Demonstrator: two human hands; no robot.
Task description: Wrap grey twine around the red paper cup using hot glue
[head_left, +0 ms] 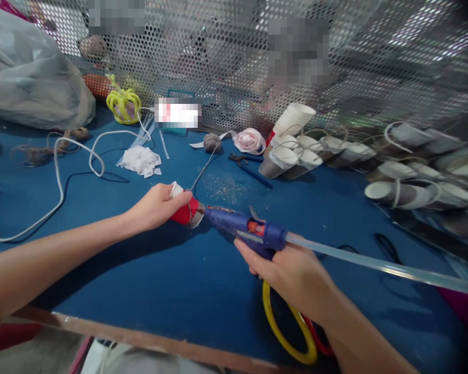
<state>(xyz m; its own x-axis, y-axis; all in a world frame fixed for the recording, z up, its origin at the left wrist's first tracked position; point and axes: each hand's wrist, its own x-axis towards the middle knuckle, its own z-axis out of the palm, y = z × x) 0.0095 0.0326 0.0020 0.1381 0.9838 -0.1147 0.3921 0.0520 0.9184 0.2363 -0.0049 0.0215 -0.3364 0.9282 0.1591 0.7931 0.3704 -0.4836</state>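
A small red paper cup [185, 214] lies tipped on its side in my left hand [159, 205], whose fingers are closed around it. Grey-brown cord [206, 169] runs from the cup back to a ball of twine [211, 142]. My right hand [292, 270] grips a blue glue gun [244, 226], its nozzle at the cup's right end, by the grey band there. Out of the gun's back sticks a long clear glue stick [374, 262]. Below my right hand lie scissors [271, 317] with yellow and red handles, partly hidden by my wrist.
Several white-rimmed cups with cord handles [284, 158] stand at the back right. Pliers [253, 171], a pale ribbon roll [249, 141], white scraps [141, 161] and a white cable [58, 171] lie around. A plastic bag [31, 78] sits back left, before a perforated metal screen [218, 57].
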